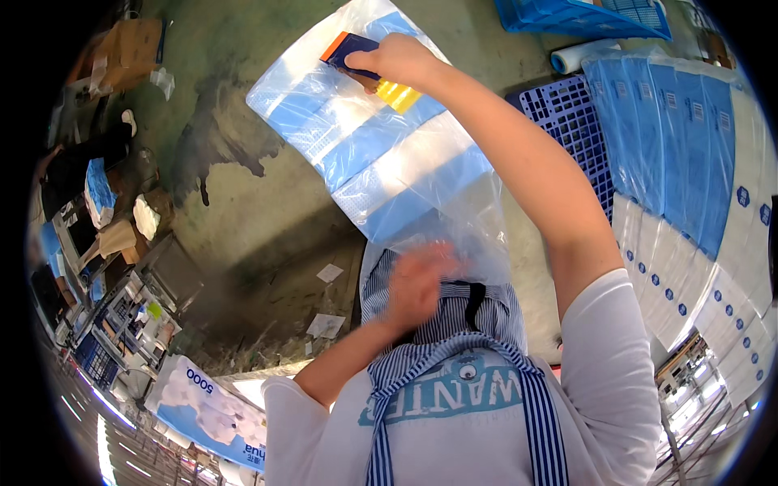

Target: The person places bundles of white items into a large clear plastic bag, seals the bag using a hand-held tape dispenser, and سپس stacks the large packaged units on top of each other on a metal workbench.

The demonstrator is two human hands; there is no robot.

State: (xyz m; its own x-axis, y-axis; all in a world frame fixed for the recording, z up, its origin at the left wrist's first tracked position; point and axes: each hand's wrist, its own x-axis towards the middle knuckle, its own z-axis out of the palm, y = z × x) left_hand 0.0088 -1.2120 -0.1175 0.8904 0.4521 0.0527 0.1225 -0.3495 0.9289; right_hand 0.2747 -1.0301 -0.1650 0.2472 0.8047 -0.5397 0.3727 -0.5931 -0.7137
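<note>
The stained concrete floor (267,202) fills the upper left and middle of the view, with scraps of paper (327,326) lying loose on it near the person's body. Along the right, a long row of flat blue-and-white packs (689,162) in clear wrap lies overlapping, and a dark blue plastic pallet (567,130) shows beside them; a blue crate (579,16) sits at the top edge with a white roll (579,55) just below it. Held up in the air in front of the person is a large clear plastic bag (389,154) with blue and white bands showing through it, stretched from the upper middle down toward the striped apron (454,324). The right hand (397,58) is raised at the bag's top end, its fingers closed in a pinch on a small blue, orange and yellow box (356,53) at the bag's mouth. The left hand (417,279) is lower, at the bag's bottom end and seen blurred through the plastic; whether its fingers are spread or gripping cannot be told
</note>
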